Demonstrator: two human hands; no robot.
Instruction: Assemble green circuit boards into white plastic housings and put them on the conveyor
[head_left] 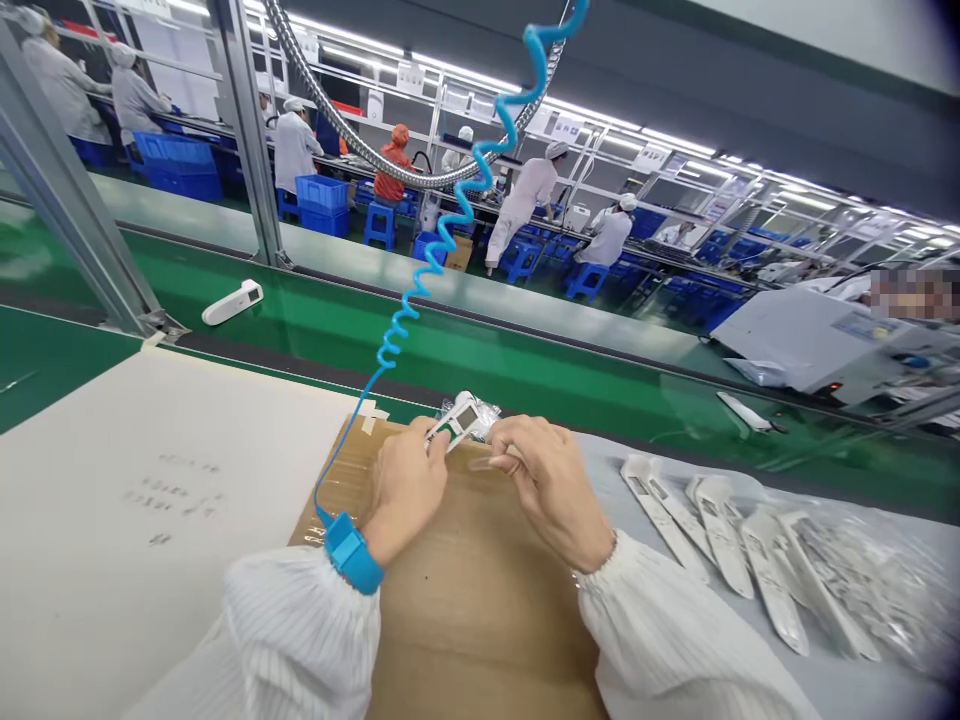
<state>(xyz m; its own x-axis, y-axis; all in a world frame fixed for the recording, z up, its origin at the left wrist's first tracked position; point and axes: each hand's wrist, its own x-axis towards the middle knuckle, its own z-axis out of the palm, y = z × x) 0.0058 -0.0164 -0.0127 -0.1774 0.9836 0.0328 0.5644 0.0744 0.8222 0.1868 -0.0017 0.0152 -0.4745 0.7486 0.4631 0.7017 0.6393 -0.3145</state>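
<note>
Nearest, a brown cardboard sheet [480, 610] is covering the worktop between the forearms, probably as a soft working surface. A blue wrist strap [352, 553] is circling the left wrist, its coiled cord [534, 38] rising away, presumably for grounding. To the right, loose white housings [720, 530] are lying fanned beside a clear plastic bag [870, 570], seemingly within easy reach. Near the cardboard's far edge, the left hand [409, 485] is steadying a white handheld device [454, 426], fingers clamping its body, screen facing up, likely keeping it viewable. The right hand [547, 480] is working just beside it, fingers apparently pinching a thin pale strip [486, 463]. The worktop's far edge is bordering a green conveyor belt [337, 325], leaving little margin forward; the cardboard is offering more room backward. Beyond, a metal post [97, 190] is limiting movement past the far left corner.
</note>
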